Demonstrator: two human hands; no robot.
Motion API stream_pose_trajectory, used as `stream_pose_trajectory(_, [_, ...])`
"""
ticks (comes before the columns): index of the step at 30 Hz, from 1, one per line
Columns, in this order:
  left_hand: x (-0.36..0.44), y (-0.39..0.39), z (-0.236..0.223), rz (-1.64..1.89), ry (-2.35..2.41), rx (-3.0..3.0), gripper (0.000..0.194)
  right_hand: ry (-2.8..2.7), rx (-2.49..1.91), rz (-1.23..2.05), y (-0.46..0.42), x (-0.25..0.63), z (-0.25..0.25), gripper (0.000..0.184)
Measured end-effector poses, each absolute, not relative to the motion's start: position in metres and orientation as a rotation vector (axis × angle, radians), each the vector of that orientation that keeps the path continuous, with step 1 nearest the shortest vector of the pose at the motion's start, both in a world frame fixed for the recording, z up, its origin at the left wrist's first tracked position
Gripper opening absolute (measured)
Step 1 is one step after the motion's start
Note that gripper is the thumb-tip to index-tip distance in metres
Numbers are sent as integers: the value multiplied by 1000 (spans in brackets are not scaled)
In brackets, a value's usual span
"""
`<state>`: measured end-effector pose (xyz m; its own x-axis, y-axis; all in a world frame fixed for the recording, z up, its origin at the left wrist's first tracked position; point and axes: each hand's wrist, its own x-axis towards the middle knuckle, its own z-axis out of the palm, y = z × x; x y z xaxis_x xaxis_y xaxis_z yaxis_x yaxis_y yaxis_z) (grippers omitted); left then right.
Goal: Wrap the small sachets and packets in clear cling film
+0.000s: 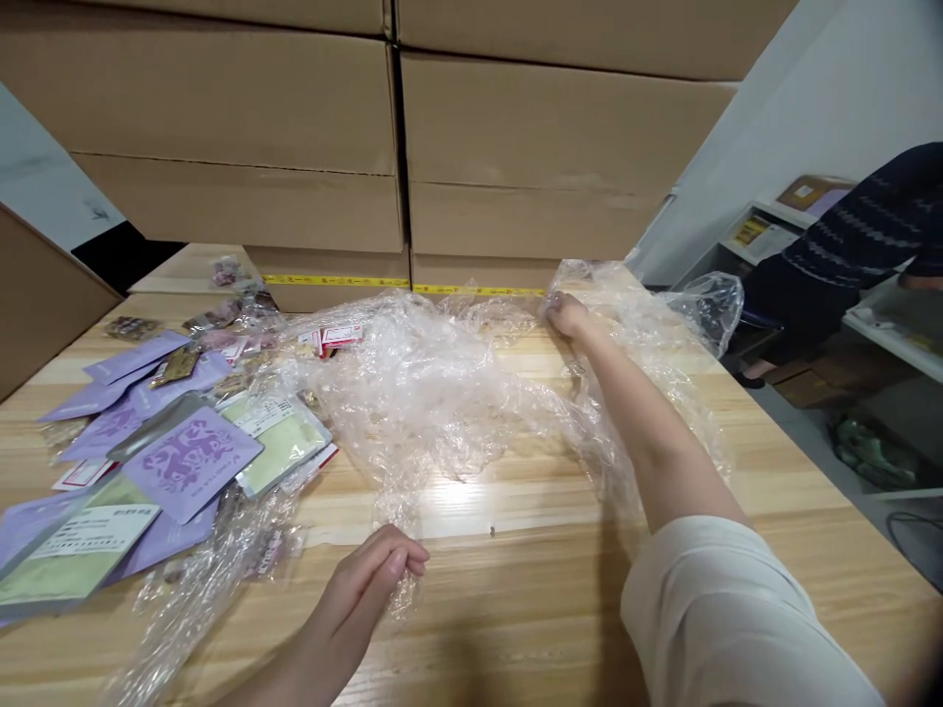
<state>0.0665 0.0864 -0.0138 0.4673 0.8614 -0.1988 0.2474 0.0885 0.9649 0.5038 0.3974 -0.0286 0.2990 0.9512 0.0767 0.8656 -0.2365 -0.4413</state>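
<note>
Crumpled clear plastic film (pixel 434 383) spreads over the middle of the wooden table (pixel 516 638). My left hand (pixel 368 581) is closed at the near side, on a thin strand of that film which shows above and below the fingers. Stretched far forward, my right hand (pixel 566 316) is closed on film close to the cardboard boxes; its fingertips are partly hidden. To the left lie several purple sachets (pixel 193 460), with a green labelled sachet (pixel 284 442) beside them, partly under film.
Large cardboard boxes (pixel 545 128) are stacked along the table's back edge, with yellow tape (pixel 478 290) at their foot. Small wrapped packets (pixel 213 316) and red-white cards (pixel 340 337) lie back left. A person (pixel 861 226) stands by shelves at the right.
</note>
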Motion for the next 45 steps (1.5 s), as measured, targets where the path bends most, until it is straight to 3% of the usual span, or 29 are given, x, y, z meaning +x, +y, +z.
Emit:
stream_pose_trajectory(6, [68,86,-16,532,977,1540,37,-1924,-2153,280,310,484,-24,45])
stream_pose_trajectory(13, [72,83,-18,592,909,1733,34,-2379,-1819,626,192,437,6,13])
stream_pose_trajectory(19, [70,84,-19,622,905,1801,32,-2265,-1862,640,175,464,58,39])
stream_pose_trajectory(24, [71,86,-13,592,965,1882,29,-1967,-2060,215,183,484,63,38])
stream_pose_trajectory(29, [73,86,-9,664,1011,1980,23,-2010,-1816,2,146,426,65,38])
stream_pose_trajectory(34, [71,83,-13,668,1096,2205,21,-2573,-1293,-129,114,358,41,56])
stream_pose_trajectory(38, [68,85,-23,572,1432,2462,35,-2717,-1375,-298,129,351,2,45])
stream_pose_trajectory(41, [64,93,-27,506,1538,2492,49,-2600,-1522,-176,150,367,-11,33])
stream_pose_trajectory(45, [57,104,-23,442,1551,2485,47,-2257,-1612,157,167,385,3,33])
